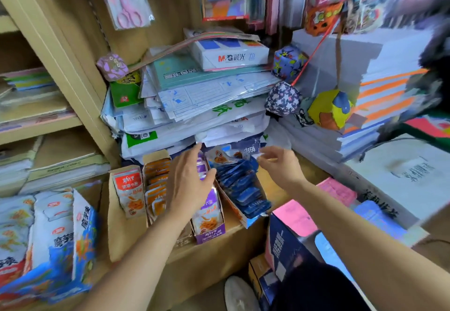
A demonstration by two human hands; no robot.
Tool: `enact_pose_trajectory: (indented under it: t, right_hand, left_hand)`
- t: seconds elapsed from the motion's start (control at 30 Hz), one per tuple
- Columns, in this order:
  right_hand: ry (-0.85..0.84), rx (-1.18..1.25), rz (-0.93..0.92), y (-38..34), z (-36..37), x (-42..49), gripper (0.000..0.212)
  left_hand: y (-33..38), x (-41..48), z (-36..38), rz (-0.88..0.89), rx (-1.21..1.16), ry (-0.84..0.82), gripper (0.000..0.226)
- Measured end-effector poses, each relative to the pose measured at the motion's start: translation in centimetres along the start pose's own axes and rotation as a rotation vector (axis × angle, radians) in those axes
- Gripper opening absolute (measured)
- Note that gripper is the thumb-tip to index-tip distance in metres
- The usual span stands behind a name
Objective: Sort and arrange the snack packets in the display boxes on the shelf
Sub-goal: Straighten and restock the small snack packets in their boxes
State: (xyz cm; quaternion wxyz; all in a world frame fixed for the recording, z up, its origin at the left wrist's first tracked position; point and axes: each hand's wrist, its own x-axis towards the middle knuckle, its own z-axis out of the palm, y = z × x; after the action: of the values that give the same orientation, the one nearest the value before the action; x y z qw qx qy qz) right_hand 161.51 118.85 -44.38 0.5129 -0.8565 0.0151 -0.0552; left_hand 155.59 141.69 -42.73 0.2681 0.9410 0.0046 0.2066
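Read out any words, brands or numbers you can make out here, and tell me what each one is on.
"M&G 晨光" and "70": white paper ream atop the stack.
"劲仔 深海小鱼": red snack packet at the row's left end.
Print on the purple box, blue packets and stacked papers: too blurred to read.

The left forearm and right forearm are bare. Dark clothing (black, it seems) shows at five o'clock, a white shoe at six.

Glossy foil snack packets, cardboard boxes
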Motion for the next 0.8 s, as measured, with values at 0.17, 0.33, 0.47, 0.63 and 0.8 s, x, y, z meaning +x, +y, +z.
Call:
enact_pose_trajectory:
  t: [0.17, 0.33, 0.47, 0.63, 0.8]
  right_hand:
    - [-0.022, -0.044, 0.021, 0.5, 2.3, 0.8, 0.028]
    - [0.037, -0.125, 0.016, 1.3, 2.3, 1.3, 0.011]
    - [0.180, 0.034, -0.026, 0.6, 1.9, 1.6, 0.019]
    - [0.258, 0.099, -0.045, -0.1, 1.7, 2.1, 0.014]
    - [0.290, 0.152, -0.059, -0.3, 1.1, 2.0, 0.010]
  left_hand:
    - [-0.8, 2.6, 1.1, 0.025, -0.050, -0.066, 0.071]
    - [-0.2, 4.0, 2.5, 0.210, -0.034, -0.184, 0.048]
    - [-0.3, 5.3, 2.7, 0.140, -0.076, -0.058, 0.025]
    - [-0.9, 5.5, 1.9, 0.061, -0.228, -0.007, 0.027]
    - [-1.5, 4.9, 0.9, -0.154, -0.521, 0.016, 0.027]
